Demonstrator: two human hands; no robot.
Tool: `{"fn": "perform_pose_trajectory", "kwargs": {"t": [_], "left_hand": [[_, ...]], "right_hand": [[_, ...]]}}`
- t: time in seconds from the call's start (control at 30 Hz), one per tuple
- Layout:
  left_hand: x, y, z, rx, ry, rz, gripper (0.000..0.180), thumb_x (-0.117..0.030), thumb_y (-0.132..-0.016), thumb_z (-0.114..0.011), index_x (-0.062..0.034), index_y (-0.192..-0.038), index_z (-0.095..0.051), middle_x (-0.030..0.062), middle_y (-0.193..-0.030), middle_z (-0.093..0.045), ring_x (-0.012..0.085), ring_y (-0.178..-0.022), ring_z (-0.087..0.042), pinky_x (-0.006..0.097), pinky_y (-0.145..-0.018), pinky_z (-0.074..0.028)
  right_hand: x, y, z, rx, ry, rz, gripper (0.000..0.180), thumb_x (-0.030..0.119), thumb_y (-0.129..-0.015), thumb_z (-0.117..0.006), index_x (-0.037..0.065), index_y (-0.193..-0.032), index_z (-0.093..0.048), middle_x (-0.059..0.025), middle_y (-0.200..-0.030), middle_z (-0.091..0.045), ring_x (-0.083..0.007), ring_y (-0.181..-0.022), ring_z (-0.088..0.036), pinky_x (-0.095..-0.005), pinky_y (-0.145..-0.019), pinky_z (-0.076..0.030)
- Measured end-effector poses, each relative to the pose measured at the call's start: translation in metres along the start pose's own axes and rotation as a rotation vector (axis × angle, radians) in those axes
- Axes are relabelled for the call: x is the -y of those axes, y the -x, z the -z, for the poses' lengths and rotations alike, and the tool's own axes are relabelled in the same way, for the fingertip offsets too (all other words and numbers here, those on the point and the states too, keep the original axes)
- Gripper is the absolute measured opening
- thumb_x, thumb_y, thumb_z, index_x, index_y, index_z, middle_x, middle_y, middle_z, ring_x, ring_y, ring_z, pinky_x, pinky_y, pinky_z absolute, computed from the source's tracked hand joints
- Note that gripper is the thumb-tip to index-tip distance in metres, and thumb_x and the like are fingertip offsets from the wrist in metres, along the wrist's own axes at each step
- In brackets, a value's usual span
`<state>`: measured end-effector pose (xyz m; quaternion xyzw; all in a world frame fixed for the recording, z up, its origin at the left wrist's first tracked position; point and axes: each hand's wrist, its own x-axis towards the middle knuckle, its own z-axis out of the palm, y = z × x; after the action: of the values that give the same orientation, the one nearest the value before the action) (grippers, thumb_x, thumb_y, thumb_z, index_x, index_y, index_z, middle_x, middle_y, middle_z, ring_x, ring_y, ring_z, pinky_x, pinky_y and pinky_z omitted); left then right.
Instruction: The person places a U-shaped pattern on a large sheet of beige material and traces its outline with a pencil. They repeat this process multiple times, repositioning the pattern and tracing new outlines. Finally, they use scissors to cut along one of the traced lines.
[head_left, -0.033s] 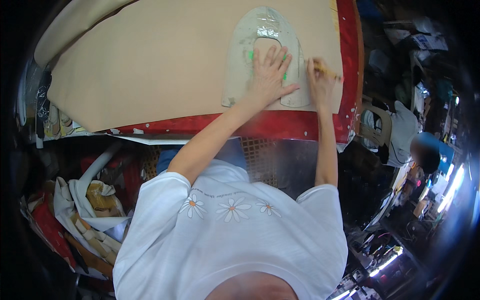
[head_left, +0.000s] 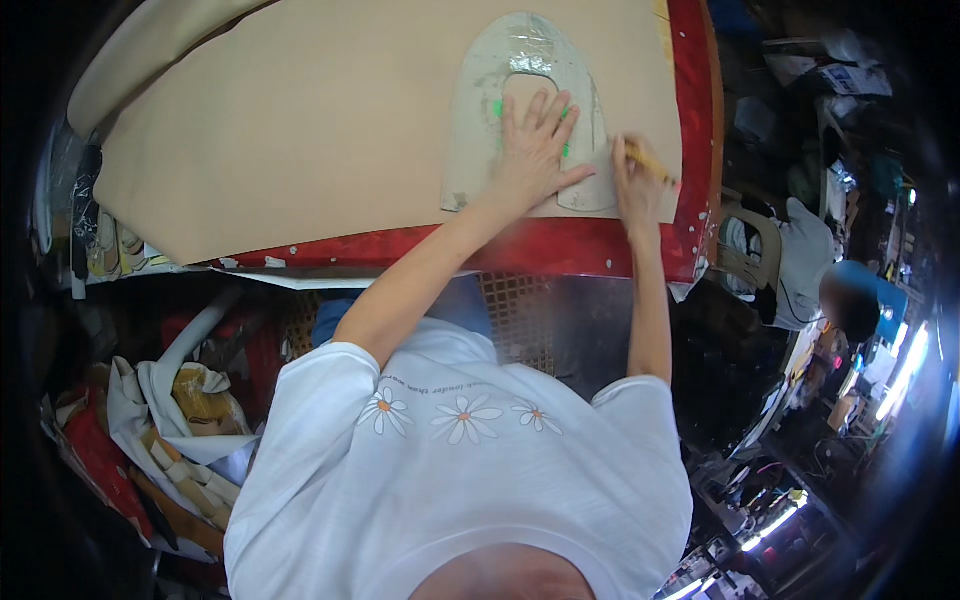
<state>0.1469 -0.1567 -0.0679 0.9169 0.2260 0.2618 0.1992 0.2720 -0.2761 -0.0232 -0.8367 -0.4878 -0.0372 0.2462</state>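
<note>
A grey horseshoe-shaped template with shiny tape across its rounded top and small green marks lies on a large beige sheet of material. My left hand presses flat across the template's inner opening, fingers spread. Just beside the template's right edge, my right hand grips a yellow pencil. The pencil leans to the right, and its tip is hidden by the fingers, so I cannot tell if it touches the sheet.
The sheet covers a table with a red border. A rolled part of the sheet lies at the far left. Scraps and rolls of material pile up below left. A chair and a person are at the right.
My right hand with the pencil has slid nearer to me along the template's right edge. My left hand keeps its place on the template.
</note>
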Motion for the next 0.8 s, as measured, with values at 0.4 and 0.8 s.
{"fn": "perform_pose_trajectory", "kwargs": {"t": [0.4,0.8], "left_hand": [[0.092,0.004,0.071,0.01,-0.327,0.335,0.072,-0.051,-0.084,-0.06,-0.0108,-0.141,-0.043,0.0165,-0.141,-0.043,0.0332,-0.129,-0.04,0.053,-0.105,-0.03],[0.245,0.09,0.212,-0.022,0.058,0.883,0.085,-0.025,-0.058,-0.08,0.0005,-0.133,-0.05,0.0207,-0.12,-0.062,0.0273,-0.107,-0.062,0.035,-0.092,-0.049]], "right_hand": [[-0.039,0.045,0.064,-0.308,-0.218,-0.17,0.021,0.023,-0.1,-0.053,0.003,-0.105,-0.056,-0.0074,-0.08,-0.061,-0.0142,-0.074,-0.061,-0.0303,-0.07,-0.051],[0.029,-0.041,-0.041,-0.284,-0.818,-0.161,0.035,0.027,-0.1,-0.051,-0.002,-0.12,-0.055,-0.0085,-0.089,-0.066,-0.0149,-0.078,-0.064,-0.0288,-0.071,-0.052]]}}
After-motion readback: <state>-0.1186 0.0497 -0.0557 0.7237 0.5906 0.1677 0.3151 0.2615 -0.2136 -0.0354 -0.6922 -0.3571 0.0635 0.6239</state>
